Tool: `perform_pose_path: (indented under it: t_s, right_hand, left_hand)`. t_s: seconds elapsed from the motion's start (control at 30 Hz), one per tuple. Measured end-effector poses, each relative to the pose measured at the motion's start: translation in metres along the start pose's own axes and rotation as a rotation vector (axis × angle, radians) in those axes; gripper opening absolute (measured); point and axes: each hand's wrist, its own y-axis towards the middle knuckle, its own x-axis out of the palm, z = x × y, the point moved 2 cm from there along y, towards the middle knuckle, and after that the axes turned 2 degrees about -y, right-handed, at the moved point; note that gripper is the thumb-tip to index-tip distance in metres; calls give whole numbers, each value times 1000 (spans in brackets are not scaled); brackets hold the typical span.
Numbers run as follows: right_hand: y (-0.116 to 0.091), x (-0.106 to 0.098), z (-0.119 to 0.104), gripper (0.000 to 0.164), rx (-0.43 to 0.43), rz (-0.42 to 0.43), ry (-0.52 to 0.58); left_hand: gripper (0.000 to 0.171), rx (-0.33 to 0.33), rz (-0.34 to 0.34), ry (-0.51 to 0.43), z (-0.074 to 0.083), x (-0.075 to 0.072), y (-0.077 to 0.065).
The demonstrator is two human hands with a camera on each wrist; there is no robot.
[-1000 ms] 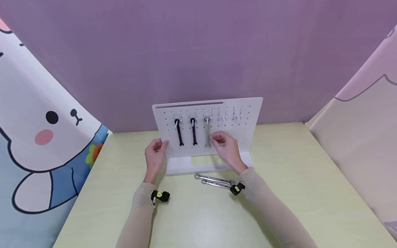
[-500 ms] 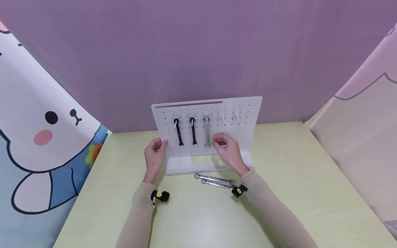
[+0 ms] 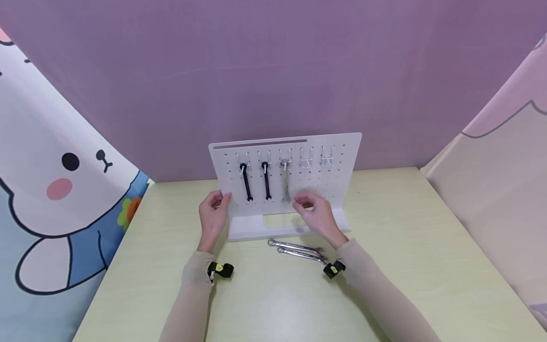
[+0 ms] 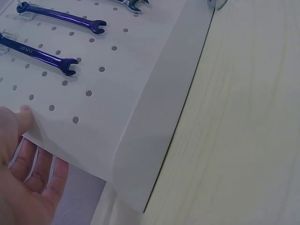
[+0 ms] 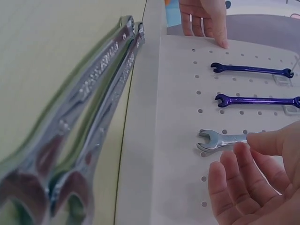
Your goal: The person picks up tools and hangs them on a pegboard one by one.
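Observation:
My left hand (image 3: 212,213) holds the white pegboard (image 3: 256,209) by its left edge; in the left wrist view its thumb lies on the front face, the other fingers behind. Two dark wrenches, one at the left (image 3: 247,183) and one beside it (image 3: 267,181), hang from hooks. To their right hangs a silver wrench (image 3: 285,183). Just right of its lower end is my right hand (image 3: 317,213), fingers loosely bent and holding nothing; in the right wrist view the fingertips overlap the shank of that silver wrench (image 5: 218,140).
Two silver combination wrenches, a longer one (image 3: 295,246) and a shorter one (image 3: 301,255), lie on the table (image 3: 273,304) in front of the pegboard's base. Two bare hooks, one (image 3: 306,161) left of the other (image 3: 326,160), sit at the board's right. A purple backdrop (image 3: 273,71) rises behind.
My right hand has moved slightly down and to the right, away from the hanging silver wrench. The left hand stays on the pegboard's edge.

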Motion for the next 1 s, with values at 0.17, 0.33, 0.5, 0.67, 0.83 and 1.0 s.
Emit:
perform_pose_path:
  t_s: [0.17, 0.33, 0.5, 0.67, 0.83, 1.0]
  right_hand:
    - [-6, 2, 4, 21, 12, -42, -22]
    - [-12, 5, 7, 20, 6, -59, -16]
    - [-20, 6, 7, 17, 9, -86, 3]
    - [-30, 7, 9, 15, 18, -152, -20]
    - [-39, 7, 15, 13, 33, -198, -38]
    - [-46, 7, 16, 15, 10, -263, -71]
  left_hand:
    - [25, -12, -3, 5, -1, 0, 0]
    - [26, 3, -3, -1, 0, 0, 0]
    - [27, 6, -5, -3, -2, 0, 1]
    - [30, -3, -11, 6, 0, 0, 0]
    - [28, -6, -15, 7, 0, -1, 0]
    - [28, -7, -22, -1, 1, 0, 0]
